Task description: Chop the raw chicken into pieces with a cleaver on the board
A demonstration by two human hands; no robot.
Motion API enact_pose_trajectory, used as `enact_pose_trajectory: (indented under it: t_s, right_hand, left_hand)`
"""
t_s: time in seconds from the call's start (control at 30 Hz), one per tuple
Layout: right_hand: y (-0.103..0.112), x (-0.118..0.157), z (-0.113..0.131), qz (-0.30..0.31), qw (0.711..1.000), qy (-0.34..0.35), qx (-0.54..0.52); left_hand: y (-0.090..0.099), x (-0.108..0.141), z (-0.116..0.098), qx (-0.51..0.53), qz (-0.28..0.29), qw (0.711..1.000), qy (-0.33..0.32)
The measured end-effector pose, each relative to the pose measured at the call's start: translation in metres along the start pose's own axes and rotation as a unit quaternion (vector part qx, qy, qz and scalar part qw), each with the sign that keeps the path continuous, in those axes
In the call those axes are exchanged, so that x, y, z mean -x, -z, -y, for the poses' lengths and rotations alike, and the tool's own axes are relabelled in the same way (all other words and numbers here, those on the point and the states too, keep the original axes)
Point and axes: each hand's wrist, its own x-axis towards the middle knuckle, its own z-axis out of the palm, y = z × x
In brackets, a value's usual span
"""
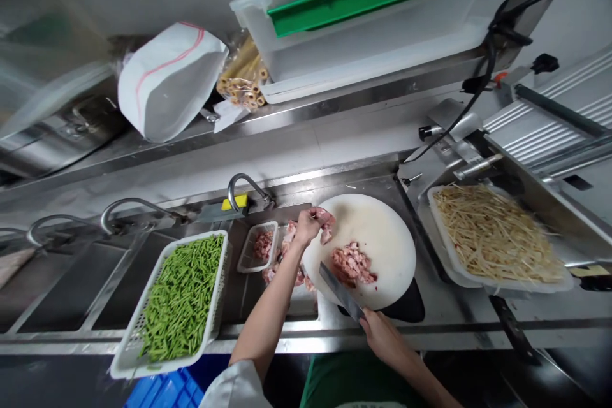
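Green stalks (186, 293) fill a latticed basket (128, 352) at left; what seem stringy sprouts (497, 233), partly blurred, heap a tray (448, 247) at right; the left hand (308, 225) pinches floppy meat (327, 229) over the round board (389, 233); the right hand (378, 331) grips a knife (340, 291) beside chopped meat (351, 264) there.
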Motion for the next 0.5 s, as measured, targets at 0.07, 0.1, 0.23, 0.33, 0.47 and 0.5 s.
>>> enact_pose_trajectory:
  t_s: [0.07,0.1,0.23,0.33,0.47,0.5]
  right_hand:
    - [0.001,-0.012,0.003,0.001,1.0,-0.01,0.012]
    - [0.005,-0.016,0.002,-0.002,1.0,-0.023,0.015]
    - [0.025,-0.025,-0.011,-0.026,0.997,-0.072,0.028]
    - [0.036,-0.024,-0.023,-0.044,0.993,-0.102,0.048]
    - [0.04,-0.017,-0.028,-0.035,0.989,-0.122,0.081]
    - [0.04,-0.013,-0.029,-0.031,0.988,-0.12,0.091]
  left_hand:
    - [-0.007,-0.002,-0.017,0.01,0.008,1.0,-0.01]
    - [-0.01,-0.001,-0.024,0.019,0.012,1.0,-0.016]
    - [-0.006,0.012,-0.032,0.106,-0.036,0.993,-0.044]
    - [0.006,0.035,0.004,0.156,-0.107,0.982,-0.018]
    - [0.018,0.083,0.089,0.117,-0.191,0.967,0.125]
    - [0.019,0.095,0.108,0.11,-0.219,0.956,0.162]
